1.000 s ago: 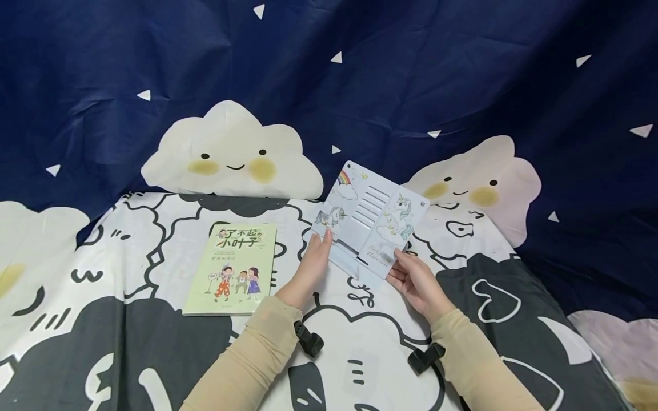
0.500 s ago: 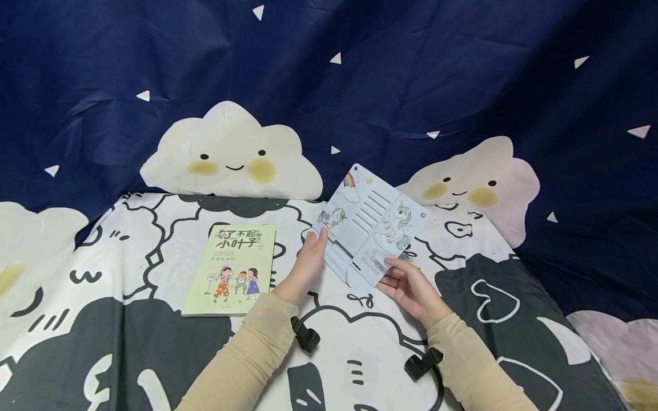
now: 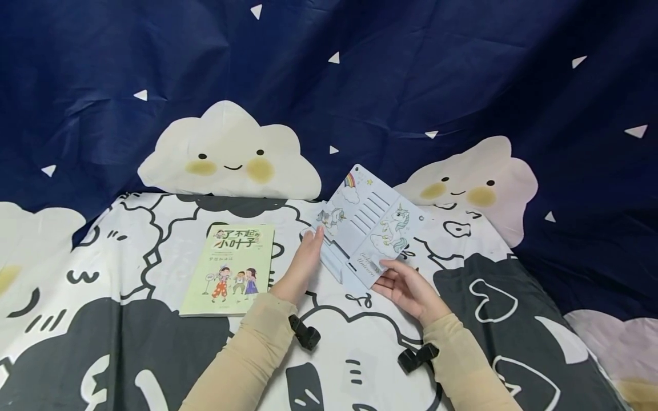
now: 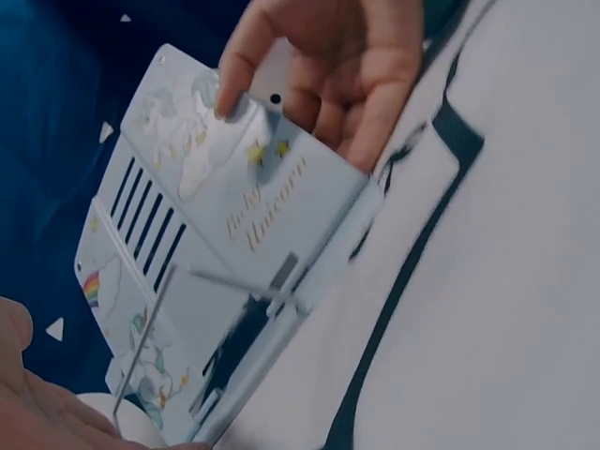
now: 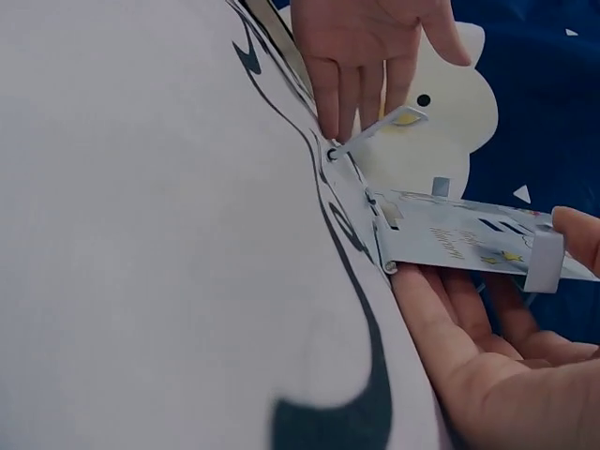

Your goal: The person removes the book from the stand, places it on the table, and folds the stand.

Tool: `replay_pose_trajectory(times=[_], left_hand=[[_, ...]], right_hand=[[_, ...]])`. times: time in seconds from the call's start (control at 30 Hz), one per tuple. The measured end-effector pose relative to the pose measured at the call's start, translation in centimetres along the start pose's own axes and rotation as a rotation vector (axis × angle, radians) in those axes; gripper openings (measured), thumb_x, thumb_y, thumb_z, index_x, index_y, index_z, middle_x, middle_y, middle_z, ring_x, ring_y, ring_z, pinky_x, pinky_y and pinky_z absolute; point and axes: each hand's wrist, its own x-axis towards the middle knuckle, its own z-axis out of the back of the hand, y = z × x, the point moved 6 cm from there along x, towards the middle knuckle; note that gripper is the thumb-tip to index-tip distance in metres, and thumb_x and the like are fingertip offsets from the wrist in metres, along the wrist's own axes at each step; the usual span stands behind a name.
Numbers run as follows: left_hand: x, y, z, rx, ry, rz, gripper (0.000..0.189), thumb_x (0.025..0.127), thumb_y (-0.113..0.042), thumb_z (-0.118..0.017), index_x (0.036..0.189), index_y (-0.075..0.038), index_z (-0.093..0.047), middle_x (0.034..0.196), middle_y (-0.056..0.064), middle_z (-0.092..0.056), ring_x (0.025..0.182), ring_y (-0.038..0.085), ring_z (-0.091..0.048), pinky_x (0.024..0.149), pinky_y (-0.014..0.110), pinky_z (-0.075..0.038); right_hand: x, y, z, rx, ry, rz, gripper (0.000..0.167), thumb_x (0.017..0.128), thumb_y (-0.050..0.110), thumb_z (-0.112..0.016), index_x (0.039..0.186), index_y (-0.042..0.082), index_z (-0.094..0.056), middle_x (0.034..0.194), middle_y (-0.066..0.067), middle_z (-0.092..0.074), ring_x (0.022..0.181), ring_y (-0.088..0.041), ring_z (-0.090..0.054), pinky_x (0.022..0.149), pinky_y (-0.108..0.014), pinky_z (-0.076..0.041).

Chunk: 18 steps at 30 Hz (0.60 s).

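A light blue book stand point(image 3: 354, 220) with unicorn and rainbow prints and a row of slots is held up, tilted, above the cloth. My right hand point(image 3: 408, 285) grips its lower right corner, thumb on the printed face and fingers behind. The left wrist view shows the stand point(image 4: 211, 220) with a thin frame-like ledge sticking out at its lower edge. At the stand's left edge is my left hand point(image 3: 303, 265). In the right wrist view the left hand point(image 5: 366, 47) has straight fingers, their tips close to the ledge; whether they touch it, I cannot tell.
A green picture-cover book point(image 3: 228, 271) lies flat on the patterned cloth point(image 3: 354, 337), left of my left hand. Behind the cloth hangs a dark blue curtain point(image 3: 390, 74) with printed clouds and white triangles.
The book stand has turned a little and its right side has come lower. My right hand has moved slightly left with it; my left hand shifted slightly left. The book stays put.
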Motion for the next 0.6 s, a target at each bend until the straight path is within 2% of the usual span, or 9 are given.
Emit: replay_pose_trajectory(times=[0.13, 0.3, 0.47, 0.6], left_hand=[[-0.6, 0.2, -0.6, -0.018, -0.014, 0.030, 0.081, 0.104, -0.056, -0.029, 0.159, -0.003, -0.002, 0.167, 0.015, 0.001, 0.155, 0.033, 0.004, 0.125, 0.052, 0.001], [-1.8, 0.2, -1.8, -0.006, -0.013, 0.030, 0.084, 0.103, -0.057, -0.030, 0.159, -0.003, 0.003, 0.166, 0.018, 0.007, 0.154, 0.035, 0.008, 0.124, 0.054, 0.003], [-2.8, 0.3, -3.0, 0.025, 0.005, 0.038, 0.086, 0.102, -0.059, -0.030, 0.159, -0.002, 0.001, 0.166, 0.020, 0.009, 0.153, 0.039, 0.008, 0.123, 0.058, 0.003], [-2.9, 0.3, -3.5, 0.034, 0.005, 0.026, 0.086, 0.102, -0.058, -0.032, 0.158, -0.001, -0.002, 0.165, 0.021, 0.009, 0.152, 0.042, 0.007, 0.122, 0.061, 0.003]], right_hand=[[0.1, -0.1, 0.1, 0.010, 0.032, -0.005, 0.020, 0.104, 0.018, -0.050, 0.122, 0.011, -0.053, 0.115, -0.006, -0.069, 0.111, -0.020, -0.065, 0.098, -0.034, -0.054], [0.1, -0.2, 0.0, 0.013, 0.072, 0.012, 0.019, 0.105, 0.019, -0.048, 0.122, 0.013, -0.055, 0.117, -0.005, -0.069, 0.113, -0.019, -0.065, 0.099, -0.033, -0.054], [0.1, -0.2, 0.1, 0.022, 0.122, 0.033, 0.020, 0.106, 0.019, -0.046, 0.123, 0.013, -0.055, 0.120, -0.006, -0.068, 0.115, -0.019, -0.064, 0.102, -0.033, -0.052], [0.1, -0.1, 0.3, 0.062, 0.168, 0.053, 0.023, 0.107, 0.018, -0.044, 0.127, 0.011, -0.054, 0.124, -0.008, -0.067, 0.120, -0.021, -0.063, 0.105, -0.035, -0.049]])
